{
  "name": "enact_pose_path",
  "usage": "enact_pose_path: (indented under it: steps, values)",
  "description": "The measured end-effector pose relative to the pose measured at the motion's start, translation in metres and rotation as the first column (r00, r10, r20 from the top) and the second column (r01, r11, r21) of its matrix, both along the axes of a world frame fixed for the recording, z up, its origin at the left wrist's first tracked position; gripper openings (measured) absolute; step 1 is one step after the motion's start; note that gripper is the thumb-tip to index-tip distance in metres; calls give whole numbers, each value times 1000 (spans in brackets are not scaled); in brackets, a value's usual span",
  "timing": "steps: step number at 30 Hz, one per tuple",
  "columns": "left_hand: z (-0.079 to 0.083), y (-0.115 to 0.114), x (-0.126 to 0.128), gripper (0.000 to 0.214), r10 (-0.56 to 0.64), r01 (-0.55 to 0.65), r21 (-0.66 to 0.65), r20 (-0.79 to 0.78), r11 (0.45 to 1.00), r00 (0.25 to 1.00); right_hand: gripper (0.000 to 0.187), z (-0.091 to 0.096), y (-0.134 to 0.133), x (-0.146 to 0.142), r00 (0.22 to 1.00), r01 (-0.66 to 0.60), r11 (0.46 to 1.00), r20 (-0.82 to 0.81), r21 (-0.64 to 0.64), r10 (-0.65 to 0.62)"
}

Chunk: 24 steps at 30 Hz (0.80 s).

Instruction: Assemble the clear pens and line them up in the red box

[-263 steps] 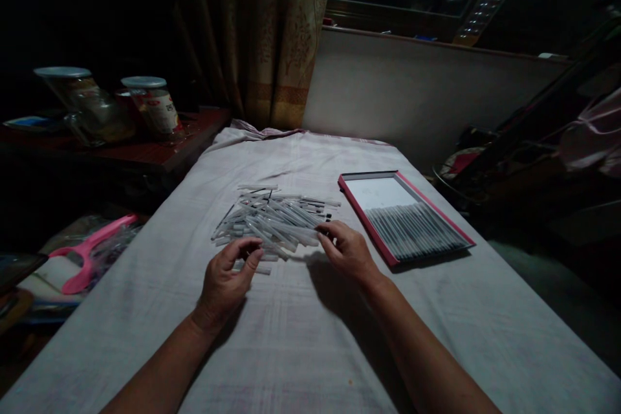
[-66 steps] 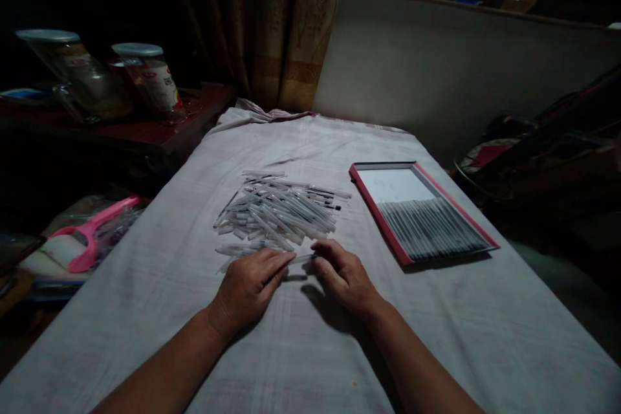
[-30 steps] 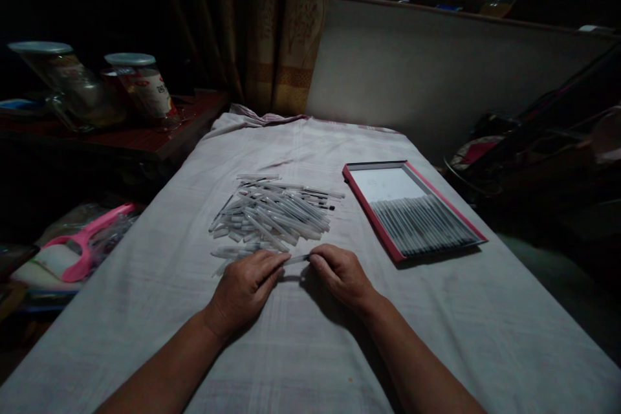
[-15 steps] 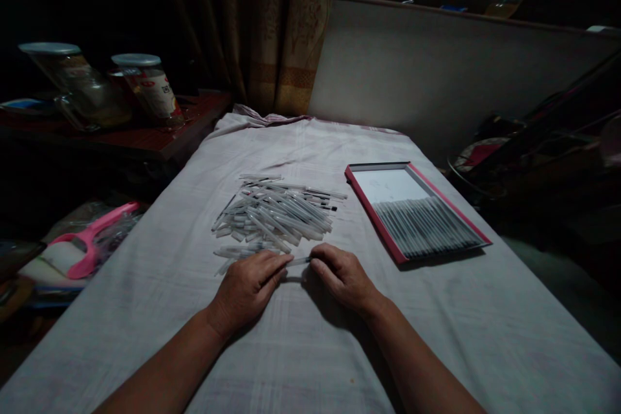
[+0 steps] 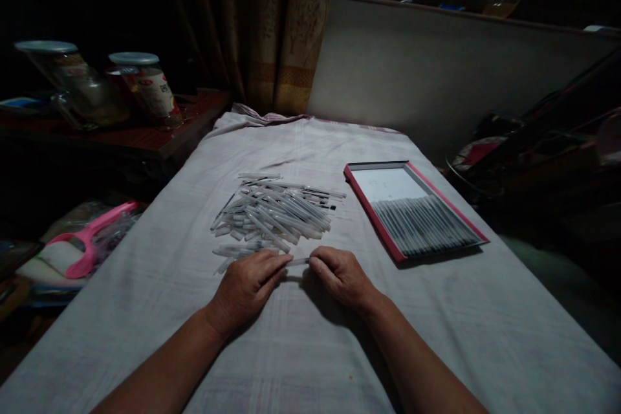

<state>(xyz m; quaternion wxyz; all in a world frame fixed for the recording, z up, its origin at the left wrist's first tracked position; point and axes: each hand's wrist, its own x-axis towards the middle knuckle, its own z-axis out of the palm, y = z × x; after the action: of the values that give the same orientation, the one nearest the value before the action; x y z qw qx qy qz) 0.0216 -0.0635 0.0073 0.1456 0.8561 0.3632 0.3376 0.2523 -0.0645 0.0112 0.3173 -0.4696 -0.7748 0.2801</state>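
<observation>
A slim translucent pen (image 5: 298, 261) spans the gap between my two hands, just above the bedsheet. My left hand (image 5: 252, 279) is closed on its left end, and my right hand (image 5: 341, 275) pinches the right end; both ends are hidden by the fingers. Just beyond my hands lies a loose pile of clear pen parts (image 5: 276, 210), several with dark tips, with a few more beside my left hand. To the right, a shallow box (image 5: 375, 218) with red sides holds a neat row of similar pens (image 5: 422, 226) in its near part; its white bottom shows at the far end.
A pale checked sheet (image 5: 301, 349) covers the surface. On the left stand a dark red table (image 5: 194, 118) with a lidded jar (image 5: 150, 90) and a glass jug (image 5: 97, 103), and below it a pink handle-like object (image 5: 90, 239). A curtain (image 5: 286, 45) hangs behind.
Both hands stay in nearly the same place, still on the pen. The whole view has shifted very slightly; the pile and box look unchanged.
</observation>
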Motion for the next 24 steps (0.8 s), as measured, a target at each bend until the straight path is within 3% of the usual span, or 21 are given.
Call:
enact_pose_path:
  steps: [6, 11, 14, 18, 20, 24]
  values:
    - [1, -1, 2, 23, 26, -30, 55, 77, 998, 997, 39, 1, -1, -6, 981, 4, 986, -189, -165, -36]
    - [2, 1, -3, 21, 106, -106, 27, 3, 994, 994, 43, 3, 3, 6, 955, 69, 970, -265, -234, -132]
    - [4, 2, -5, 18, 115, -114, 16, -27, 993, 993, 31, 2, 4, 12, 943, 56, 954, -299, -294, -148]
    - [6, -1, 0, 17, 73, -74, 0, -55, 997, 996, 34, 1, 1, 6, 958, -38, 971, -286, -235, -32]
    - [7, -1, 2, 17, 46, -47, -17, -73, 999, 996, 23, 1, 0, 2, 973, -70, 981, -231, -181, 26]
    - [9, 2, -3, 17, 58, -58, -2, -54, 998, 997, 19, 4, 2, 10, 989, -39, 980, -150, -197, 9]
